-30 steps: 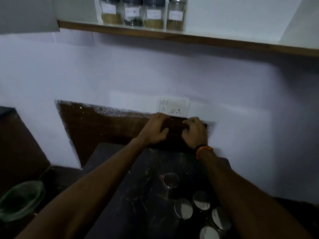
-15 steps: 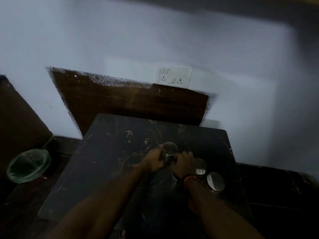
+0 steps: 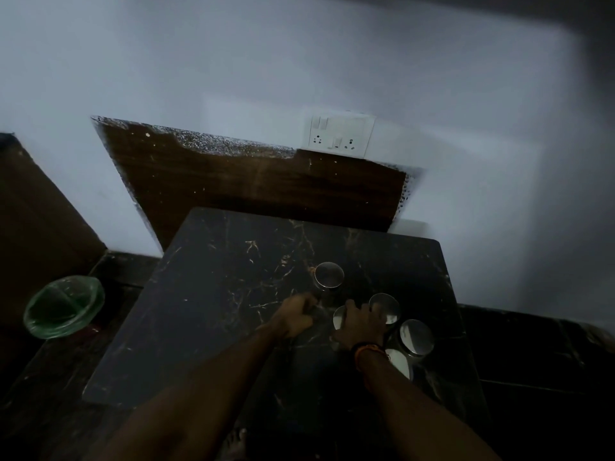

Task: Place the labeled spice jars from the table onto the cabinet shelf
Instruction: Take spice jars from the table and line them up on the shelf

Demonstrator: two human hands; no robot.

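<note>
White wall [image 3: 332, 54] backs my view; wood panel [image 3: 259, 188] and socket plate [image 3: 339, 134] sit low. Black marble table [image 3: 216, 294] carries five spice jars [image 3: 328, 275], right of centre. My left hand [image 3: 297, 316] curls beside one; right hand [image 3: 361, 324] covers another; grip unclear.

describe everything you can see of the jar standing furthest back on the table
The furthest-back jar stands upright on the dark marbled table, apart from the cluster of other jars nearer the person. From above, mostly its round, shiny, metal-looking lid shows, reflecting dim light; a little of the clear-looking body shows below it. No label can be seen from this angle. The left hand is just in front of its base; contact cannot be told in the dark, blurred picture.
</note>
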